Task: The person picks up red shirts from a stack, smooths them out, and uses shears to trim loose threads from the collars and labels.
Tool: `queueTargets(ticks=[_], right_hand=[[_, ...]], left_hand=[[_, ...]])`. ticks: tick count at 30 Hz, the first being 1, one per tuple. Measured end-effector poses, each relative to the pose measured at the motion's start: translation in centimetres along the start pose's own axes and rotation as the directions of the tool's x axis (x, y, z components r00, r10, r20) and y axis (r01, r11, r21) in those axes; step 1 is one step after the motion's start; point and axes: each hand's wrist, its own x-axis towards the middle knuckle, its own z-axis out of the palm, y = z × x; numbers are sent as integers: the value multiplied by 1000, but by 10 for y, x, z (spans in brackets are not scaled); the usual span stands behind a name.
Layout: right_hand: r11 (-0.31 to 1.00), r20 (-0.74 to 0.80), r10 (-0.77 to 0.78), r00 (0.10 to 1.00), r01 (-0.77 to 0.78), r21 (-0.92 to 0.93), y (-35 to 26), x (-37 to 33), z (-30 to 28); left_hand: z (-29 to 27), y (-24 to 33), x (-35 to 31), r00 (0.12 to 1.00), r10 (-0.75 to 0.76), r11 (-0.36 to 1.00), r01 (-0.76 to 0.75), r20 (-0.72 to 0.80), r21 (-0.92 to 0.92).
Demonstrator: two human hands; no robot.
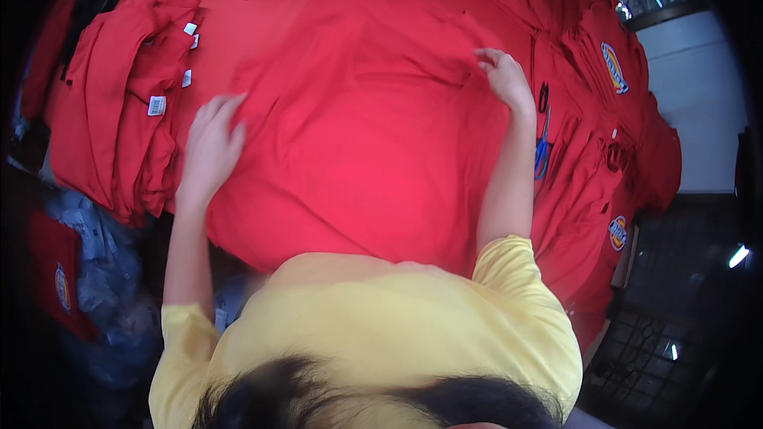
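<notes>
While a red shirt point(358, 127) is spread flat mid-table, its left edge is pressed by the left hand point(211, 147), fingers together, and a fold is pinched by the right hand point(505, 75). Blue-handled scissors point(542, 147) lie right of it; folded red garments point(119, 119) are stacked left.

Both arms are stretched forward from short yellow sleeves, and the forearms are left bare. The left hand point(211, 147) is laid flat, palm down, with the fingers spread slightly and pointed up and to the right; it is a little blurred. The right arm is held almost straight, with the wrist bent to the left. The right hand point(504, 78) is kept farther forward, its fingers curled together in a pinch.
</notes>
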Motion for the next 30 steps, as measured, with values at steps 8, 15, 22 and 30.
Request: queueTargets(ticks=[8,15,22,30], right_hand=[[969,-279,150,949,-86,230,62,6,57],[974,-442,179,879,-222,-47,77,3,75],[972,-412,-232,881,223,-71,49,-73,39],[958,-354,-285,891,259,-120,40,-155,71]], left_hand=[[139,17,191,999,36,998,-35,11,-42],[166,15,214,978,-19,980,-23,-207,-198],[112,-11,169,980,194,786,-180,-41,-591],[101,-11,93,978,201,937,-174,59,-302]])
